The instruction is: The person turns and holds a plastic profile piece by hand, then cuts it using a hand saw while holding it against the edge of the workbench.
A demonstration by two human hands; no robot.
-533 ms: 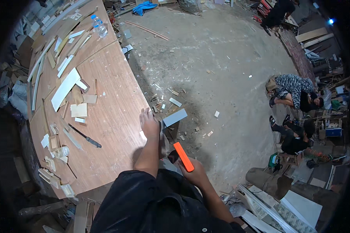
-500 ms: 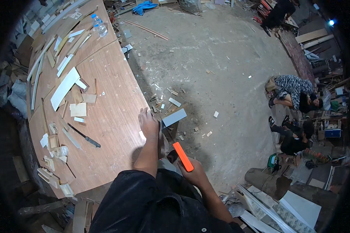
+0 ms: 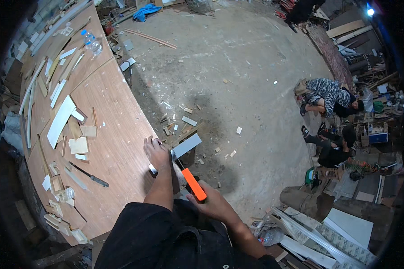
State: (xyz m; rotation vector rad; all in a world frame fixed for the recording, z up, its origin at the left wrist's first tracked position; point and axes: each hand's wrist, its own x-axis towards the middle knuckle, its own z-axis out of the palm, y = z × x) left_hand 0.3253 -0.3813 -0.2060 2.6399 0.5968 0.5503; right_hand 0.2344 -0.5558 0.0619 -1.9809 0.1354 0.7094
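My left hand [image 3: 158,154] is closed over a narrow grey board [image 3: 187,145] at the right edge of the wooden table [image 3: 130,179]. One end of the board juts out past that edge. Its other, whitish end shows beside my wrist. In my right fist [image 3: 212,204] is the orange handle of a handsaw [image 3: 194,184]. The saw's thin blade runs up to the board's side, close to my left hand. How deep the blade sits in the board cannot be made out.
On the table lie a long dark-handled knife [image 3: 89,174], white and bare wood offcuts [image 3: 62,121] and plastic bottles [image 3: 92,43]. Small scraps litter the concrete floor below the board. Two people [image 3: 334,152] sit at the right. Stacked panels [image 3: 350,226] stand at lower right.
The saw has moved forward, its handle now nearer the board. My left hand keeps its place on the board. The whole view has shifted, so the surroundings appear further left.
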